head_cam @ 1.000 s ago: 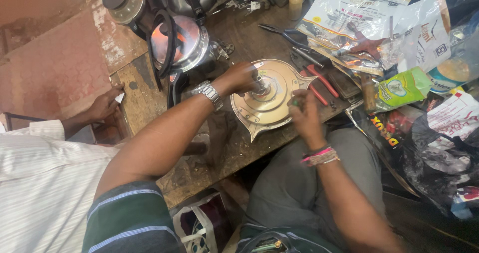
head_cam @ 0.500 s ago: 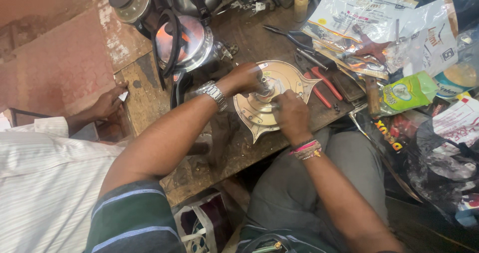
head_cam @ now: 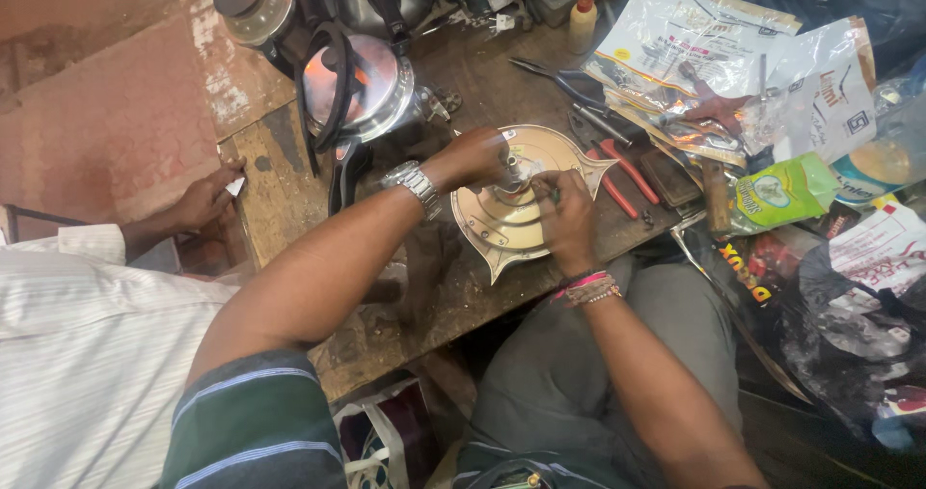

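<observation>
A round brass-coloured metal lid (head_cam: 502, 224) with pointed lugs lies on the worn wooden workbench (head_cam: 463, 301). My left hand (head_cam: 470, 158), with a metal wristwatch, grips the small metal fitting (head_cam: 516, 169) at the lid's centre. My right hand (head_cam: 566, 221), with coloured thread bands at the wrist, rests on the lid's right half and pinches a small tool with a green tip against that fitting. What the fingers do at the centre is hidden.
A steel pressure cooker (head_cam: 362, 84) with black handle stands behind the lid. Red-handled pliers (head_cam: 617, 166) and other tools lie to the right, beside plastic packets (head_cam: 694, 55). Another person in a white striped shirt (head_cam: 87, 354) rests a hand (head_cam: 207, 198) on the bench's left edge.
My right hand moved from the lid's front edge up to its centre, joining the left hand there. The left hand stayed at the fitting.
</observation>
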